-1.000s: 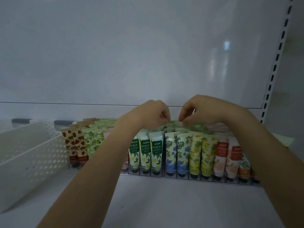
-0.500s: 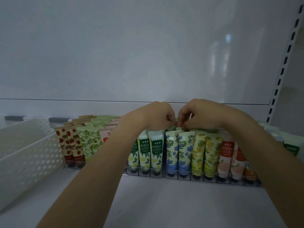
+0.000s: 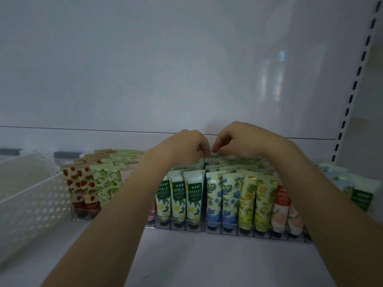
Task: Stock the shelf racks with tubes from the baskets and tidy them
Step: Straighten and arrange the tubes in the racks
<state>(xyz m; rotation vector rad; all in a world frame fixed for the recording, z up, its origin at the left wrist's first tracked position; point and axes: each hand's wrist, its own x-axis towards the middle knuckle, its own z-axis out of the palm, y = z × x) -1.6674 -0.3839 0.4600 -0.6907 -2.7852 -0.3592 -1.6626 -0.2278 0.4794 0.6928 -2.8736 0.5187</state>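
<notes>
Shelf-stocking, mid-reach: the left forearm (image 3: 116, 214) hides most of the pink tubes (image 3: 152, 213), and the right forearm (image 3: 331, 214) covers the far end of the clear rack (image 3: 228, 232). Whether the left hand (image 3: 186, 148) or right hand (image 3: 234, 141) pinches any rear tubes (image 3: 228, 162) cannot be told (label print is too small to read). The white basket (image 3: 31, 195) runs off the left edge.
</notes>
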